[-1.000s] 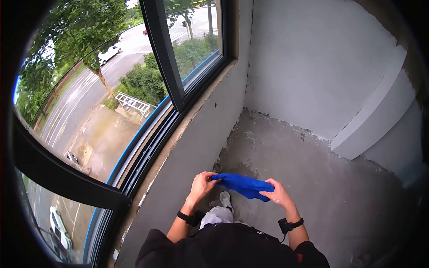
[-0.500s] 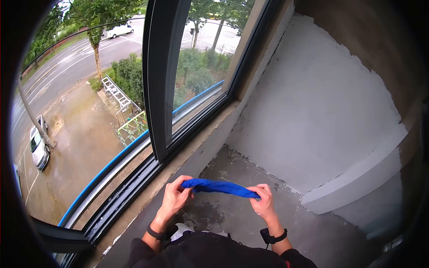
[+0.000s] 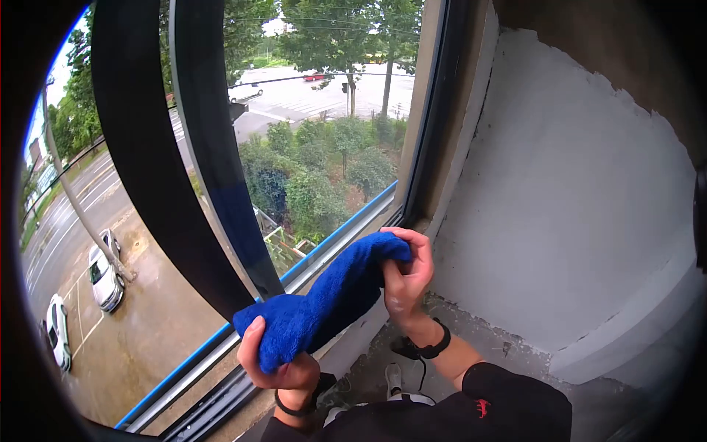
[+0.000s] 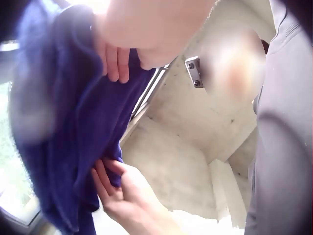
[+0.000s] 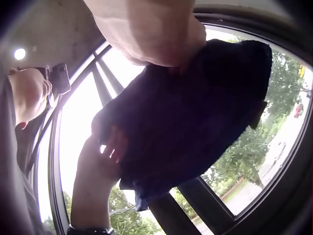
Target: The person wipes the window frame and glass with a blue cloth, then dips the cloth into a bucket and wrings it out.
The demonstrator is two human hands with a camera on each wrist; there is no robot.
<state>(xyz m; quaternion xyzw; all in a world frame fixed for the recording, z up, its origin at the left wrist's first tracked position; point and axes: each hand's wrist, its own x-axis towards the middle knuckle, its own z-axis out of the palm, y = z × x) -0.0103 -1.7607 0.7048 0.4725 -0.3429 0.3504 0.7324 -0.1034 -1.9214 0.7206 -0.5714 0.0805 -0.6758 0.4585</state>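
Observation:
A blue cloth [image 3: 317,309] is stretched slantwise between both hands in front of the window. My left hand [image 3: 287,374] grips its lower left end, thumb on top. The other end is pinched by my right hand [image 3: 409,280], fingers curled over it. In the left wrist view the cloth [image 4: 73,117] hangs in folds, with my left hand [image 4: 146,29] above and my right hand [image 4: 129,196] below. Dark against the light in the right wrist view, the cloth [image 5: 181,117] spreads between my right hand [image 5: 151,34] and left hand [image 5: 100,161].
Dark window frame bars [image 3: 202,147] stand behind the cloth, with the sill track [image 3: 213,401] at lower left. Parked cars [image 3: 105,276] and trees show outside. A grey plastered wall [image 3: 567,199] rises at the right. A shoe [image 3: 394,377] is on the floor.
Both hands have risen toward the window with the cloth, the right now higher than the left. The cloth has gone from a narrow, roughly level strip to a wider slanted one. The view has turned toward the window.

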